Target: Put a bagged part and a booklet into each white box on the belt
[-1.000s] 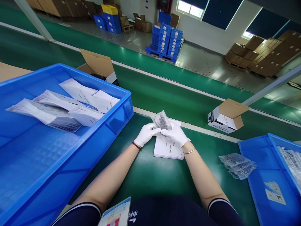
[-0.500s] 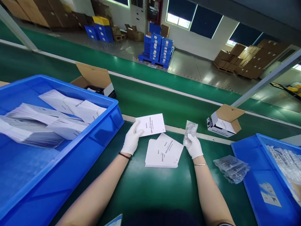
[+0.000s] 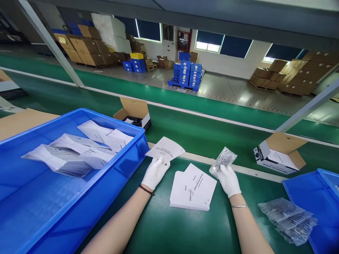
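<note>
Between the thumb and fingers of my white-gloved left hand (image 3: 155, 173) is a white printed booklet (image 3: 165, 149), its cover lettered "Minute Stream 1000" and its edges slightly bowed. My right hand (image 3: 230, 180), also gloved, grips a small bubble-wrap packet (image 3: 223, 160); what lies inside it is hard to make out. On the green surface between my hands rests a stack of similar booklets (image 3: 193, 188), the upper ones fanned at an angle. Several flat bubble-wrap packets (image 3: 287, 218) lie to the right of my right forearm.
A large blue bin (image 3: 119, 183) on the left holds bundles of booklets. Another blue bin (image 3: 299, 187) stands at the right. Open cartons sit on the line ahead, one at left (image 3: 135, 102), one at right (image 3: 275, 165). A slanted metal post (image 3: 309, 106) rises at right.
The camera view has tipped up and turned left. My left hand has turned the booklet, so its lettering runs more level. The bubble-wrap packet in my right hand now tilts to the right.
</note>
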Demonstrator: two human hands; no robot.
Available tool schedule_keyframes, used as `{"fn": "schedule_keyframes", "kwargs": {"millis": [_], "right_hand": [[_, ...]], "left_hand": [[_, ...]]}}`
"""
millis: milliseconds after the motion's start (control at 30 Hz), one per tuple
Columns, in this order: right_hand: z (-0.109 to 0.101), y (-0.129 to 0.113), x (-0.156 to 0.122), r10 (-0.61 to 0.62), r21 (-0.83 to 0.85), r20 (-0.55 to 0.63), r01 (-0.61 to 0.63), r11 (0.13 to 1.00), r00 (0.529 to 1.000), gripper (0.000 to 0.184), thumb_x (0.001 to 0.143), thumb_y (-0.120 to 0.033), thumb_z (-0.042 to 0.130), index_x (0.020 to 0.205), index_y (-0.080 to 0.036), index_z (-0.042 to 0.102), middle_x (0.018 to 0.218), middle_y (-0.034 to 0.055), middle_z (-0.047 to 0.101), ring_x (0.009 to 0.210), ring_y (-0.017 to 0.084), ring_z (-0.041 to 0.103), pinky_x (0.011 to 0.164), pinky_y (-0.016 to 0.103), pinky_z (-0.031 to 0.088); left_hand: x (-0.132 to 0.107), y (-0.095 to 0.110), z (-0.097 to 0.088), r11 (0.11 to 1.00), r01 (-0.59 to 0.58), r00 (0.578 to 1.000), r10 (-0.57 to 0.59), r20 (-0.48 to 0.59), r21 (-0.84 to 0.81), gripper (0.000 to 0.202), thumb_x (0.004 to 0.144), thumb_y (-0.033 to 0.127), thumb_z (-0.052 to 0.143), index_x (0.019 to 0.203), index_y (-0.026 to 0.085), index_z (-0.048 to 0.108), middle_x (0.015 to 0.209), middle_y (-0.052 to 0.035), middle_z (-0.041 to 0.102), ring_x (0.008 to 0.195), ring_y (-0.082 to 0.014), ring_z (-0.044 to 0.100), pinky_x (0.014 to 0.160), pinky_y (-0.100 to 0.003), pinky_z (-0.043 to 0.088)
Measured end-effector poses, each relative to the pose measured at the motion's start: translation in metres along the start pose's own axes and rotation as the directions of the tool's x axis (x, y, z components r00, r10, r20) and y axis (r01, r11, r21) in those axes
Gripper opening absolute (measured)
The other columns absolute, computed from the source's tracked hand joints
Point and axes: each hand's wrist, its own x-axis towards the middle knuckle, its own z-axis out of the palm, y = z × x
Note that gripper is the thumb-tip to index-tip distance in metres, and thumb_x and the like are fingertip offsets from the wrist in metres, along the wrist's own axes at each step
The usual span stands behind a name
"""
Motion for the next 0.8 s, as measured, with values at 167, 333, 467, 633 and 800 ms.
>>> {"fn": "schedule_keyframes", "kwargs": {"millis": [167, 333, 467, 633, 800], "right_hand": [[0.001, 0.004, 0.002, 0.023, -0.040, 0.024, -0.022, 0.999, 0.999, 0.061, 0.077, -0.050, 0.068, 0.130, -0.027, 0.050, 0.133, 0.0095, 0.055, 0.117, 0.032, 0.058, 0.091, 0.048, 0.056], [0.004, 0.002, 0.000, 0.047, -0.017, 0.043, -0.046, 0.999, 0.998, 0.066, 0.076, -0.048, 0.070, 0.133, -0.026, 0.047, 0.135, 0.0114, 0.053, 0.116, 0.033, 0.058, 0.097, 0.053, 0.052], [0.006, -0.002, -0.003, 0.046, 0.081, 0.073, -0.052, 0.995, 0.996, 0.070, 0.078, -0.044, 0.071, 0.139, -0.026, 0.042, 0.143, 0.0090, 0.047, 0.126, 0.031, 0.051, 0.104, 0.051, 0.047], [0.002, -0.005, -0.005, -0.042, -0.092, 0.016, 0.043, 0.995, 0.999, 0.059, 0.082, -0.049, 0.067, 0.133, -0.024, 0.053, 0.141, 0.0090, 0.049, 0.127, 0.030, 0.050, 0.104, 0.046, 0.048], [0.039, -0.028, 0.005, 0.037, -0.359, 0.218, 0.044, 0.932, 0.975, 0.046, 0.080, -0.051, 0.068, 0.114, -0.020, 0.066, 0.121, 0.0100, 0.064, 0.113, 0.032, 0.059, 0.100, 0.046, 0.048]], "left_hand": [[-0.004, 0.001, 0.004, 1.000, 0.011, 1.000, -0.011, -0.004, 0.002, 0.022, 0.092, 0.009, 0.048, 0.098, 0.026, 0.060, 0.122, -0.0026, 0.060, 0.108, -0.0165, 0.059, 0.073, -0.026, 0.053], [-0.007, 0.006, 0.010, 0.996, 0.068, 0.997, -0.069, -0.018, -0.059, 0.021, 0.092, 0.009, 0.043, 0.092, 0.022, 0.060, 0.118, -0.0025, 0.061, 0.102, -0.0136, 0.060, 0.066, -0.022, 0.051], [-0.008, 0.011, 0.008, 0.972, 0.167, 0.986, -0.167, 0.013, -0.165, 0.021, 0.089, 0.007, 0.042, 0.092, 0.018, 0.060, 0.104, -0.0066, 0.064, 0.090, -0.0159, 0.063, 0.058, -0.024, 0.048], [-0.010, 0.012, 0.000, 0.945, 0.241, 0.967, -0.216, 0.134, -0.220, 0.008, 0.079, 0.015, 0.049, 0.074, 0.014, 0.056, 0.064, -0.0049, 0.052, 0.057, -0.0172, 0.054, 0.051, -0.028, 0.044], [-0.006, 0.008, -0.003, 0.966, 0.211, 0.950, -0.168, 0.263, -0.147, 0.016, 0.078, 0.026, 0.051, 0.066, 0.015, 0.055, 0.057, -0.0046, 0.045, 0.051, -0.0172, 0.048, 0.047, -0.027, 0.038]]}}
